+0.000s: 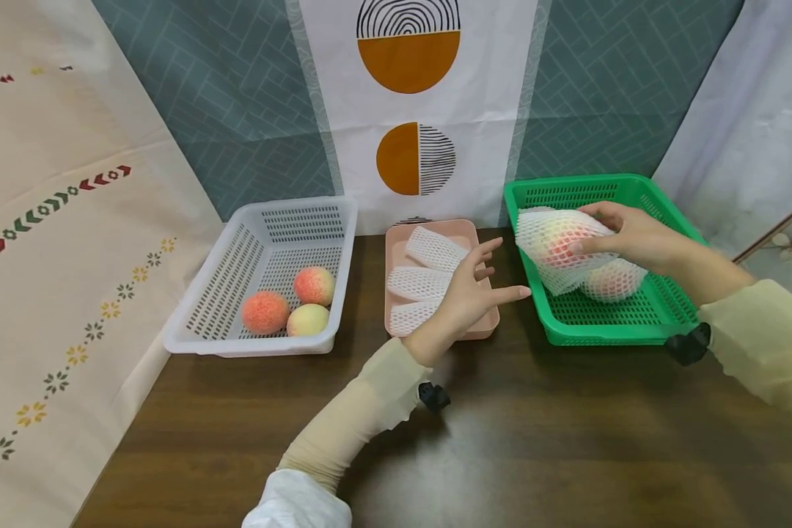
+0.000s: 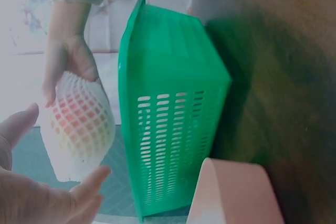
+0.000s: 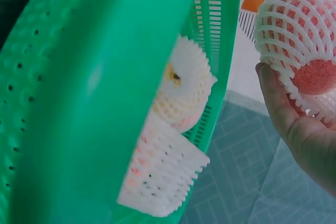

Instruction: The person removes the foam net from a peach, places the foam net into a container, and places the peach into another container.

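Note:
My right hand [image 1: 650, 238] grips a peach in a white foam net [image 1: 554, 238] above the left part of the green basket [image 1: 614, 335]. Pink-red skin shows through the mesh and, in the right wrist view, at the net's open end. Inside that basket lie other netted peaches [image 3: 181, 90], partly hidden by its wall. My left hand [image 1: 465, 293] reaches over the pink tray [image 1: 488, 326], thumb and fingers spread and holding nothing. Its fingertips point toward the netted peach, as the left wrist view also shows. White foam nets [image 1: 419, 282] lie flat in the tray, partly covered by that hand.
On the left stands a white basket [image 1: 194, 345] with three bare peaches [image 1: 266, 312] near its front right corner. All the containers sit along the back of a dark wooden table [image 1: 501, 440], against a patterned cloth [image 1: 264, 95].

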Available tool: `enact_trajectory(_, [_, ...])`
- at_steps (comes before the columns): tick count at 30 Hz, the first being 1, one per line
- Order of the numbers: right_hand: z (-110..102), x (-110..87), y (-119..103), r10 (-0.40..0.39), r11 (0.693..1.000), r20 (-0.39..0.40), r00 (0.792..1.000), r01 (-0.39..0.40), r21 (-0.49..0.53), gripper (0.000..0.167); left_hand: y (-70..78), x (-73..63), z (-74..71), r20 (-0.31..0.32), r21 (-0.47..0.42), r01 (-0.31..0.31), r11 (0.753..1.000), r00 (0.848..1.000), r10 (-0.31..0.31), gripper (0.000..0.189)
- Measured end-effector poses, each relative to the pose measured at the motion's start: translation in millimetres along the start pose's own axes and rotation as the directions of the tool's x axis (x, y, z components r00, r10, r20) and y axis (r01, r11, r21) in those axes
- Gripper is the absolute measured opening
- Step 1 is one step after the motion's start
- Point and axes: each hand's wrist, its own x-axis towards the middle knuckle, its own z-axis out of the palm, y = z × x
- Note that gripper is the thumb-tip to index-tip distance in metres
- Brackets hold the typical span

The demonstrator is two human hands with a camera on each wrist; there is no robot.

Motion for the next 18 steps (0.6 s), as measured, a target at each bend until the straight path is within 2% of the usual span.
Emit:
enact_trajectory(8, [11,-5.5,-4,-0.014,1.000,0.015,1.000,0.013,0.002,0.066,7.5,0.1,-8.9,0.023,0.091,-0.116,0.989,0.993,0.114,0.079])
enact_trajectory(12, [18,-9.9,-8,-0.023,0.999,0.029,0.999,0.021,0.035,0.066,9.4,-0.2,-8.4,0.050,0.102,-0.151,0.983,0.988,0.146,0.081])
enact_trajectory(18, [34,-15.1,-13,-0.080,0.993,0.066,0.995,0.074,0.087,0.062,7.7,-2.7,-7.6,0.108,0.093,-0.207,0.974,0.974,0.197,0.080])
